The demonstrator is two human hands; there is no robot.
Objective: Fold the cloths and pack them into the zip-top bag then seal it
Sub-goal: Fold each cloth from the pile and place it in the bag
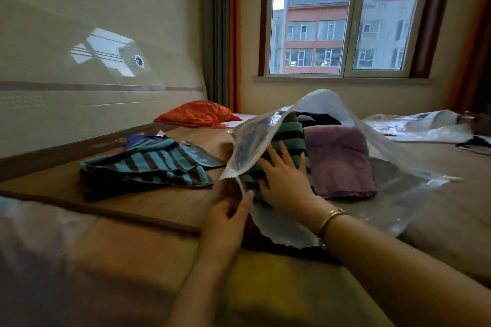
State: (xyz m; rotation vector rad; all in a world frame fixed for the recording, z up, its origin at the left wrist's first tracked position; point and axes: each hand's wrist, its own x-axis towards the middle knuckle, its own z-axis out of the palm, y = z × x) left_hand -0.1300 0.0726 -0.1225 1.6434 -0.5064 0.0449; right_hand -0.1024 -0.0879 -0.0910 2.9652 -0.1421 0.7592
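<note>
Head view: left hand [228, 214] pinches clear bag [398, 167]; flat right hand [285, 175] presses striped cloth [289, 130].

Daylight enters through the window [345, 21], leaving the room rather dim and muted. A pale reflected patch glows on the headboard [106, 50]. The plastic bag [398, 167] shows soft glare. The near foreground is blurred, and wide-angle distortion bends the edges.

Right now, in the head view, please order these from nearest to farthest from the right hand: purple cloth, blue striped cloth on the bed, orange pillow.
1. Purple cloth, inside the bag, just right of the right hand.
2. Blue striped cloth, left.
3. Orange pillow, far left, near the wall.
</note>
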